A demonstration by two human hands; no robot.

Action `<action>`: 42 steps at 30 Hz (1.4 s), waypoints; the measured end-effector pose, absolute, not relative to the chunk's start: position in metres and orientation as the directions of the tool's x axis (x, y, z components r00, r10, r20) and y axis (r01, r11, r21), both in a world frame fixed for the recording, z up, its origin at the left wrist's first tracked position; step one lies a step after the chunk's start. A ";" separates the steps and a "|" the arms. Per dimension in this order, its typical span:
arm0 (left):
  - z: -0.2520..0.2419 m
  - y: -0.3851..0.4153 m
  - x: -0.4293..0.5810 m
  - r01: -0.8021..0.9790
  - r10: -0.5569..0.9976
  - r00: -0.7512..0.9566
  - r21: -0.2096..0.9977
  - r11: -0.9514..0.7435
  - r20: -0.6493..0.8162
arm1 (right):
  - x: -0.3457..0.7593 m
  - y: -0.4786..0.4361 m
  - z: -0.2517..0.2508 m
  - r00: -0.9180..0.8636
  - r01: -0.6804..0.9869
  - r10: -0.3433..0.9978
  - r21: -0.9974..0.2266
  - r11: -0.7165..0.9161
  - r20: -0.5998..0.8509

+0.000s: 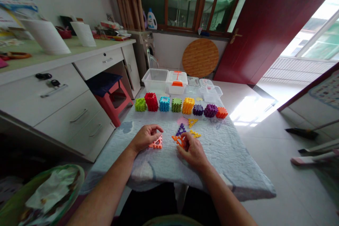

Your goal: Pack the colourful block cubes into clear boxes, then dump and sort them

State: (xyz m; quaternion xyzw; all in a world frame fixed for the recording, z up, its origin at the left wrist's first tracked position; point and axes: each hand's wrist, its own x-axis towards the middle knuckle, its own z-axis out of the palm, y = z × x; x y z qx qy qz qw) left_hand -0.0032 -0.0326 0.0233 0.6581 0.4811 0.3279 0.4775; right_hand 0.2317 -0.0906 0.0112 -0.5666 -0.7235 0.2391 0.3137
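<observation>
My left hand is closed on a pink triangular interlocking tile with notched edges, low over the cloth; its thumb lies along the tile's top and the other fingers are partly hidden. Between the thumb and fingers of my right hand is an orange triangular tile, tilted up, with a hole in its middle. Just beyond lie a purple triangular tile and two yellow ones, one farther and one nearer my right hand.
Behind the tiles, a row of block stacks runs across the cloth-covered table, including a red stack and a yellow stack. Clear plastic bins stand at the far edge. A pink stool is at left.
</observation>
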 end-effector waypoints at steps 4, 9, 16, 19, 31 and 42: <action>0.021 -0.031 -0.003 0.517 0.948 0.288 0.812 -0.271 0.133 | 0.232 -0.090 0.009 -0.167 0.669 0.972 -0.705 0.235 0.166; 0.023 -0.030 -0.003 0.644 0.894 0.378 0.625 -0.441 0.241 | 0.232 -0.090 0.009 -0.169 0.664 0.970 -0.707 0.244 0.176; 0.029 -0.034 -0.002 0.678 0.869 0.485 0.585 -0.446 0.100 | 0.232 -0.091 0.010 -0.169 0.663 0.970 -0.708 0.245 0.177; 0.030 -0.034 -0.003 0.673 0.862 0.499 0.585 -0.452 0.090 | 0.232 -0.090 0.009 -0.170 0.665 0.969 -0.704 0.249 0.181; 0.037 -0.029 -0.021 0.479 0.773 0.631 0.817 -0.322 -0.066 | 0.232 -0.090 0.010 -0.146 0.678 0.975 -0.701 0.223 0.168; 0.062 -0.030 -0.033 0.606 0.631 0.759 0.529 -0.593 -0.162 | 0.231 -0.089 0.008 -0.137 0.661 0.975 -0.717 0.222 0.176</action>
